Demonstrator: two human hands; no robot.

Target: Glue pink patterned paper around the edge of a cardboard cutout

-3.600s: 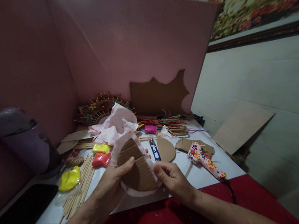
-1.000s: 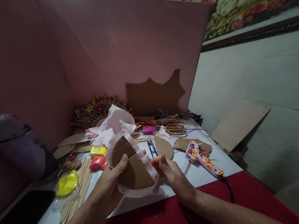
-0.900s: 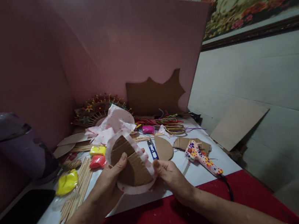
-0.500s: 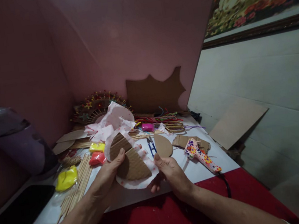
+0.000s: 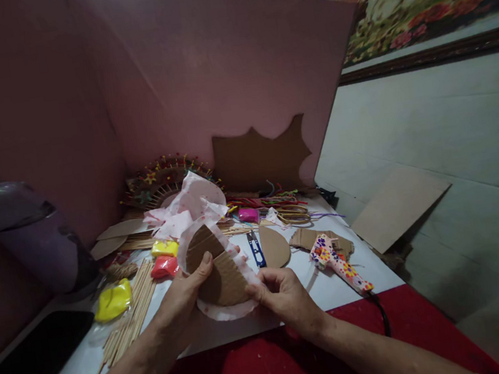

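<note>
Two hands on one workpiece, held up over the desk [image 5: 238, 371]: corrugated cardboard piece [image 5: 220, 281] lying against pale spotted cloth [image 5: 225, 313]. Left hand [image 5: 179, 302] grips both, thumb on the cardboard face, other fingers mostly hidden behind. Right hand [image 5: 288, 299] has thumb and forefinger pinched on the cloth edge at the lower right corner.

Progress, as judged: cloth looks cut to shape with a margin all round; right-hand edge looks notched. Margin along the curved side sticks out flat, so not folded over there. Whether any is glued, cannot tell. Half-oval cardboard [image 5: 275, 248] beside the blue snips [image 5: 255, 251] is bare, uncovered.

Surface: white sheet over red. Flowered glue gun [image 5: 340, 266] at right, partly over ragged cardboard [image 5: 301, 239]; bundled sticks [image 5: 133, 321] and yellow packet [image 5: 113, 300] at left; crumpled cloth [image 5: 193, 198] behind.

Room: pink panel [image 5: 215, 74] at back, scalloped cardboard [image 5: 255, 161] leaning there; pale wall [image 5: 463, 120] and framed picture [image 5: 418, 2] right. Dim light.
</note>
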